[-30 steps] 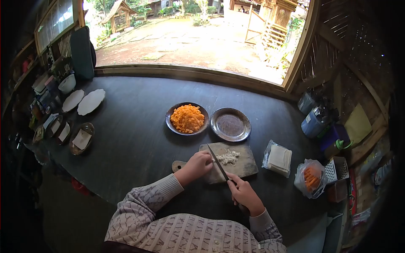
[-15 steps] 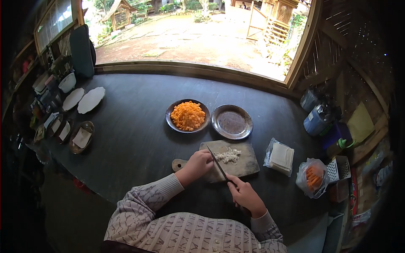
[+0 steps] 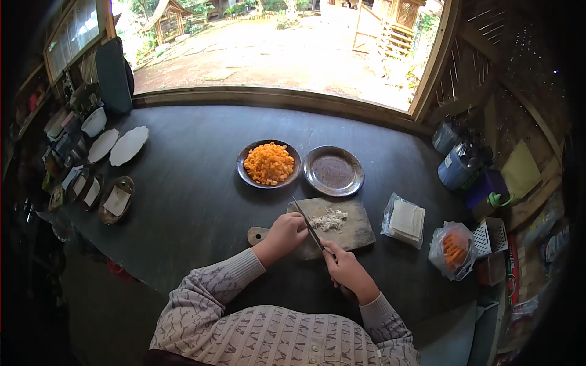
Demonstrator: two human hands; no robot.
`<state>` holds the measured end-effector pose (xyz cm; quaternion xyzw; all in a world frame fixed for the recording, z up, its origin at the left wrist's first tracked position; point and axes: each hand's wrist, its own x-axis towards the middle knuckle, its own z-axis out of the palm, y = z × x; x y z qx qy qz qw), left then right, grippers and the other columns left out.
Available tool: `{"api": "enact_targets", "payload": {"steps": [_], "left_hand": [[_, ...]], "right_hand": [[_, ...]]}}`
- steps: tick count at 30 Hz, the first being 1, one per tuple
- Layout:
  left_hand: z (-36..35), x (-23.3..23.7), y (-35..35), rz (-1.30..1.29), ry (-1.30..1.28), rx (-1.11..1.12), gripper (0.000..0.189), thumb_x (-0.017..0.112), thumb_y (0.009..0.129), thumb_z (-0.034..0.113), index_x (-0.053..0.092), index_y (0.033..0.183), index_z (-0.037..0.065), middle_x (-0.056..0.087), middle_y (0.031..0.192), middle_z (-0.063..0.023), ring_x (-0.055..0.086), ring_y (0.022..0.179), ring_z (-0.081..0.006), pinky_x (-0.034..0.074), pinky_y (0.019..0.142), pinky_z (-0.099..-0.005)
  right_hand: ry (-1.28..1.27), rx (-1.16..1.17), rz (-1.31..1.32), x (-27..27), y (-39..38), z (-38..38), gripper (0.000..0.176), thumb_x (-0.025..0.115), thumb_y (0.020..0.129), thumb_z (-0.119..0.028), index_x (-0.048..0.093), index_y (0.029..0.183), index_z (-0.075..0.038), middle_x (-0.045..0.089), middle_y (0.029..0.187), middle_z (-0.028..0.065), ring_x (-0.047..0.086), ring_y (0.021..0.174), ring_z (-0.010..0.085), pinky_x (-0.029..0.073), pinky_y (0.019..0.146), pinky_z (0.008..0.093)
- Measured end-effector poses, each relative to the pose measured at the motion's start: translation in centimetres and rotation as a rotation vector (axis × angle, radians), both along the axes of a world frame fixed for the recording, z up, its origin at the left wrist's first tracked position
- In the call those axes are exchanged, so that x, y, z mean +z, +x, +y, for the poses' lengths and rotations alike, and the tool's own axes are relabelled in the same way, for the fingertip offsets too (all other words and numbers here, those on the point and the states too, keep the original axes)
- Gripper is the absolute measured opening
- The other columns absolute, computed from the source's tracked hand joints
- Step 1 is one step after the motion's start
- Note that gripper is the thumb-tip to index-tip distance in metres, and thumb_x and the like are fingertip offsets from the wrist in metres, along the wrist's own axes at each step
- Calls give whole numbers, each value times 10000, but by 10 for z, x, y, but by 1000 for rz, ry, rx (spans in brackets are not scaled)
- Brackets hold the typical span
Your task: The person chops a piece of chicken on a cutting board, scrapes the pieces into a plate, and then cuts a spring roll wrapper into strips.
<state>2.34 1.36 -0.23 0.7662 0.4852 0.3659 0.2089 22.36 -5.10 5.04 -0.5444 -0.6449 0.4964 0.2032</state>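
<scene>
Sunlit ground shows through the wide window, whose wooden frame (image 3: 244, 97) edges a dark table (image 3: 183, 165). Near the person, a wooden cutting board (image 3: 360, 235) lies flat with its long axis roughly across the view, its holed handle (image 3: 254, 235) towards the left. On its surface sits a loose pile of pale shreds (image 3: 329, 221), just right of the knife (image 3: 310, 224).

That knife slants over the board's left part, its long axis running from lower right to upper left, with the tip pointing away from the person and a little left. Compared with half a second ago, the blade has slid forward: its tip now reaches the board's far edge, where before it ended within the board. The right hand (image 3: 349, 268) has advanced with it, fingers wrapped around the grip. The left hand (image 3: 282, 236) has kept its place on the board, fingers bent and bunched together beside the blade; what lies under its fingertips is hidden, so I cannot tell whether it pinches anything.

Beyond the board, orange cubes (image 3: 268, 163) are heaped on a brown dish (image 3: 242, 175), beside a brown plate (image 3: 334, 171). To the right lie pale square sheets (image 3: 406, 221) in plastic and a clear bag (image 3: 437, 259) of orange pieces (image 3: 455, 249).
</scene>
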Motion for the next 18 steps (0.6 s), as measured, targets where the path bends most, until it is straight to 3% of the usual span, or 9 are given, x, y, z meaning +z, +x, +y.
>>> {"api": "enact_targets", "payload": {"steps": [5, 18], "left_hand": [[-2, 0, 0, -16, 22, -1, 153, 642, 773, 104, 643, 729, -43, 644, 816, -169, 639, 761, -353, 518, 718, -418], [-6, 1, 0, 5, 67, -10, 128, 669, 777, 88, 651, 752, -36, 636, 871, -169, 624, 821, -345, 514, 766, -407]], "right_hand": [[-15, -11, 35, -2, 5, -1, 373, 488, 980, -166, 521, 1346, -103, 575, 579, 76, 538, 424, 131, 470, 434, 294], [-2, 5, 42, 6, 10, -11, 395, 490, 987, -164, 511, 1377, -105, 537, 522, 41, 521, 412, 98, 452, 415, 260]]}}
